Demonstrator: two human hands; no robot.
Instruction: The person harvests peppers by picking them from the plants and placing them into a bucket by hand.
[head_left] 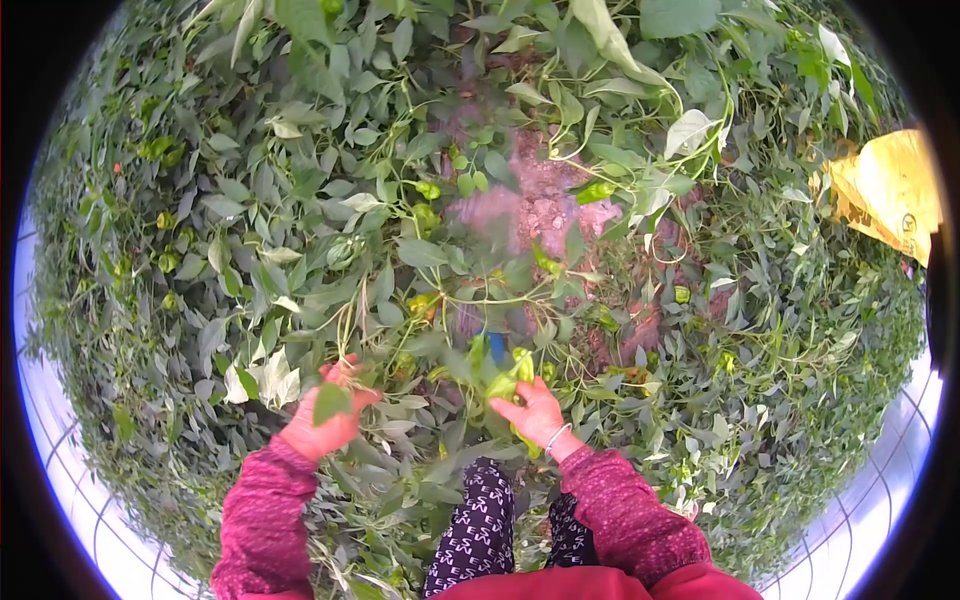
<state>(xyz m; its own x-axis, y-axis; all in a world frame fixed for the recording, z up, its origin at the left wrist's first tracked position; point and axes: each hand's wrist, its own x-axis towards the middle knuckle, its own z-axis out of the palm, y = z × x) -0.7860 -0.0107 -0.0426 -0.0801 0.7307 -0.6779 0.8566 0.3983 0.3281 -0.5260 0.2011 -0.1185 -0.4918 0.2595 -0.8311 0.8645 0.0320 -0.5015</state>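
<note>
My left hand (325, 412) is closed around several thin stems of a pepper plant (347, 325), with a leaf lying across the fingers. My right hand (535, 412), a pale bracelet at its wrist, grips light green peppers (512, 375) in front of my legs. How many peppers it holds is partly hidden by the fingers. Between and beyond the hands, more peppers hang among the leaves, including a yellowish-orange one (422, 303) and a green one (427, 190).
Dense pepper plants surround me on both sides. A strip of reddish soil (545, 195) shows ahead between the rows. A yellow bag (885, 195) stands at the far right. Something small and blue (495, 346) shows through the leaves just beyond my right hand.
</note>
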